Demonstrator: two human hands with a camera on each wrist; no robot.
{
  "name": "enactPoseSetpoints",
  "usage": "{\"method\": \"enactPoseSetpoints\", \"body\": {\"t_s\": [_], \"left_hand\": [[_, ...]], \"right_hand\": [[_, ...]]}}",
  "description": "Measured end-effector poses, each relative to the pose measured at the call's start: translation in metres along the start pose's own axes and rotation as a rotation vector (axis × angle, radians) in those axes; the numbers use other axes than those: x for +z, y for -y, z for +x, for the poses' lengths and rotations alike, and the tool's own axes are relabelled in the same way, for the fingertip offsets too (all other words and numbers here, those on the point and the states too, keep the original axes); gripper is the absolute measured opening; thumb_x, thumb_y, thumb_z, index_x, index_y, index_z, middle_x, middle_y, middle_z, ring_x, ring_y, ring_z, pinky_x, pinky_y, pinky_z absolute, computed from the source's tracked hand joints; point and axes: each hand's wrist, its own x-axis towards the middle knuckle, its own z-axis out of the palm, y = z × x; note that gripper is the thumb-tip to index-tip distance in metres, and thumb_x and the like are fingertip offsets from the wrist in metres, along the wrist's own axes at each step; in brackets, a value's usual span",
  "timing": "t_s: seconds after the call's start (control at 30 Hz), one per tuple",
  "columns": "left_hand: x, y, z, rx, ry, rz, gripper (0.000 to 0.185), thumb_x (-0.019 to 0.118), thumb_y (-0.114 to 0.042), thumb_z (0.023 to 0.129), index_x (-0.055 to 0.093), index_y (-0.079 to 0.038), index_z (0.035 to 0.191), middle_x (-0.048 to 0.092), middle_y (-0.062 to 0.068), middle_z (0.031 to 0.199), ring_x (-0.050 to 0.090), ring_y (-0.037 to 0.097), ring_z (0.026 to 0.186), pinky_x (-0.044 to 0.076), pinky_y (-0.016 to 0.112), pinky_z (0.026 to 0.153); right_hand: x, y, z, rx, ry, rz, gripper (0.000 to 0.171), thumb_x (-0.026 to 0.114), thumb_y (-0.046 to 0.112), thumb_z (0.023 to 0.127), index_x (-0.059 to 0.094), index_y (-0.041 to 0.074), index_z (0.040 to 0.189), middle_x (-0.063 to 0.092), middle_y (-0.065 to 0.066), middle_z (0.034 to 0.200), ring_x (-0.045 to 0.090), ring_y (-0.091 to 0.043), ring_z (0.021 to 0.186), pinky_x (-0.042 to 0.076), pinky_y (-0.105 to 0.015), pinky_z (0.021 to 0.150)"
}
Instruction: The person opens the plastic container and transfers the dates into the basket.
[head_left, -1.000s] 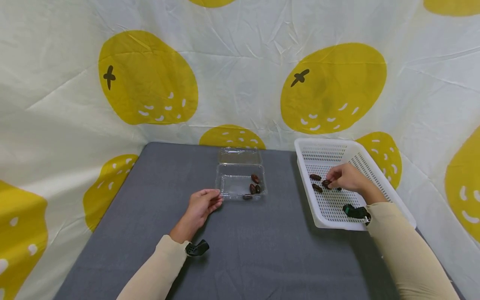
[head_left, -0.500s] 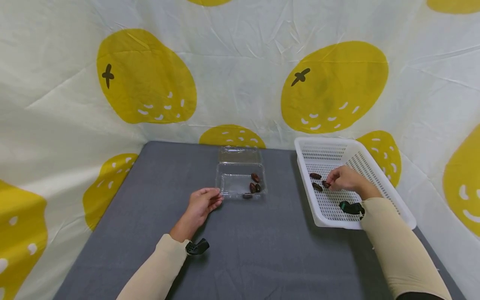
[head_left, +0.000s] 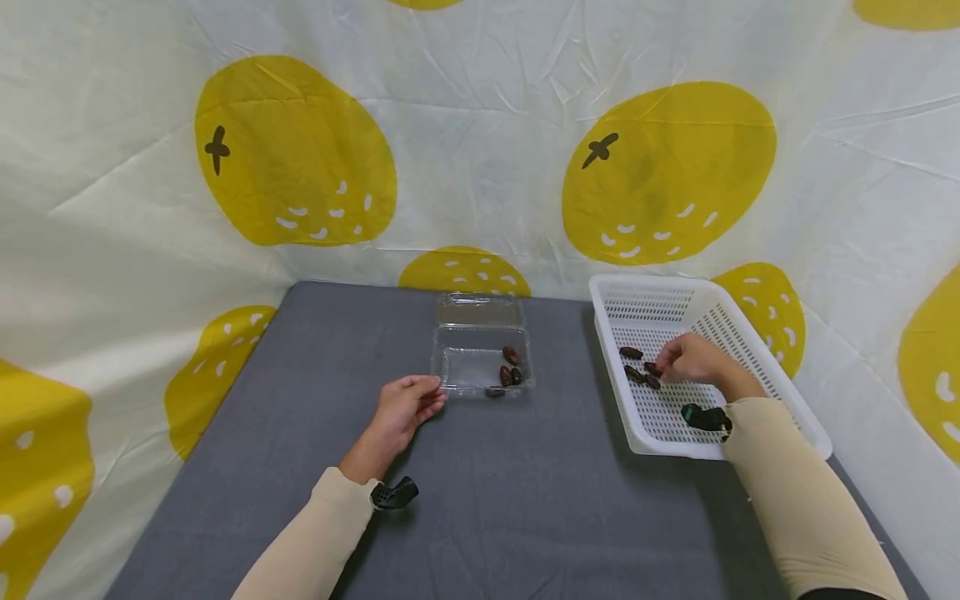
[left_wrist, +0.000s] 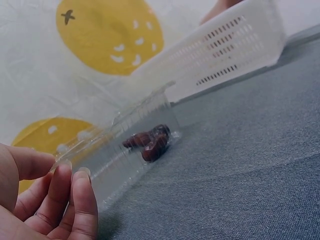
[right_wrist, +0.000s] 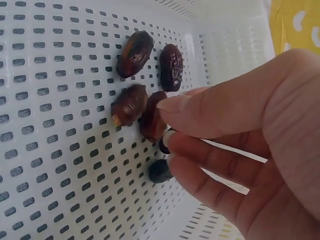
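right hand (right_wrist: 240,150) fingertips on dark wrinkled dates (right_wrist: 152,120), white basket (right_wrist: 40,165)

Both arms are stretched forward in beige sleeves, each with a small black camera strapped at the wrist. The left hand (head_left: 403,407) rests low, palm turned inward, fingers (left_wrist: 80,200) loosely curled together and gripping nothing. The right hand (head_left: 693,360) reaches farther out, palm down, fingertips (right_wrist: 172,105) bent downward and drawn together.
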Motion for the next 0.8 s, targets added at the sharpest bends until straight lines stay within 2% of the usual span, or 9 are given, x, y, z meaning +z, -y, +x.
{"method": "enactPoseSetpoints", "body": {"t_s": [0.17,0.27,0.43,0.8], "left_hand": [[0.0,-0.001,-0.001,-0.003,-0.004,0.004,0.004,0.069,0.0,0.097,0.071,0.0,0.1,0.077,0.007,0.083,0.074,0.013,0.072,0.063,0.024,0.068],[0.0,-0.003,-0.001,-0.005,-0.003,0.008,0.01,0.068,0.0,0.097,0.07,0.004,0.106,0.077,0.008,0.084,0.074,0.013,0.072,0.063,0.024,0.069],[0.0,-0.002,-0.001,0.0,0.004,0.01,0.018,0.068,0.0,0.098,0.067,0.009,0.114,0.077,0.007,0.083,0.073,0.012,0.072,0.062,0.023,0.069],[0.002,-0.003,-0.003,-0.001,-0.001,0.001,0.012,0.068,0.0,0.098,0.07,0.007,0.108,0.077,0.008,0.083,0.073,0.012,0.071,0.063,0.024,0.069]], "right_hand": [[-0.004,0.01,-0.001,0.002,-0.05,0.035,0.013,0.076,0.008,0.089,0.076,-0.002,0.096,0.074,-0.008,0.084,0.059,-0.021,0.081,0.05,-0.03,0.071],[-0.005,0.018,0.0,-0.022,-0.093,0.065,0.015,0.077,0.009,0.09,0.075,-0.003,0.1,0.075,-0.01,0.086,0.06,-0.019,0.079,0.051,-0.03,0.072],[-0.011,0.043,0.002,-0.065,-0.149,0.067,0.015,0.077,0.007,0.091,0.075,-0.002,0.103,0.076,-0.012,0.089,0.061,-0.016,0.077,0.052,-0.028,0.072],[-0.017,0.103,0.008,-0.143,-0.271,0.127,0.012,0.077,0.006,0.091,0.075,-0.001,0.101,0.077,-0.015,0.092,0.062,-0.01,0.076,0.051,-0.022,0.069]]}}
